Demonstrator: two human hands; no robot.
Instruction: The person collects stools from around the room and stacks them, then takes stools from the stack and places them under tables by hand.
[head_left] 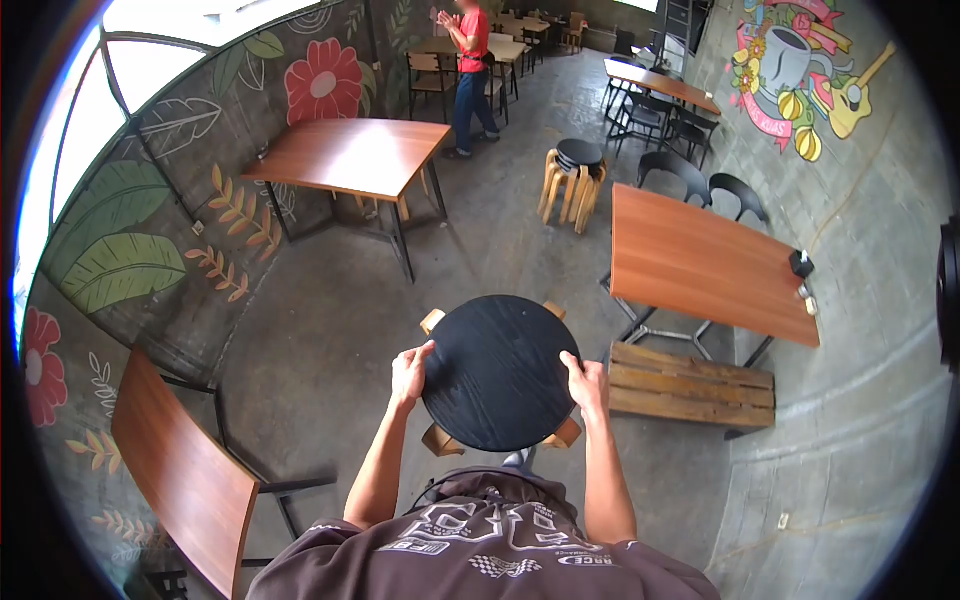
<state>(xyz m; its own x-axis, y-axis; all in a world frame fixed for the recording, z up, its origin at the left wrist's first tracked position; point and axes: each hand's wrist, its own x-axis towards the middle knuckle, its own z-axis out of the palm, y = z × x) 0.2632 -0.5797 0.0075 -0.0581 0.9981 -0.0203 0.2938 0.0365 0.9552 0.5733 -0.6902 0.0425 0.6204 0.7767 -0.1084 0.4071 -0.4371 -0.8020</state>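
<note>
A round stool with a black seat (500, 375) and light wooden legs is in front of my body. My left hand (411, 373) grips the left edge of the seat, thumb on top. On the opposite edge, my right hand (586, 382) holds the seat the same way. The fingers of both hands are mostly hidden below the rim. Parts of the legs stick out around the seat; I cannot tell whether they touch the floor.
Ahead stands a stack of stools (575, 180). Wooden tables stand at front left (350, 157), right (700, 262) and near left (180, 460). A slatted bench (690, 385) is right of me. A person in a red shirt (470, 45) stands beyond the front-left table.
</note>
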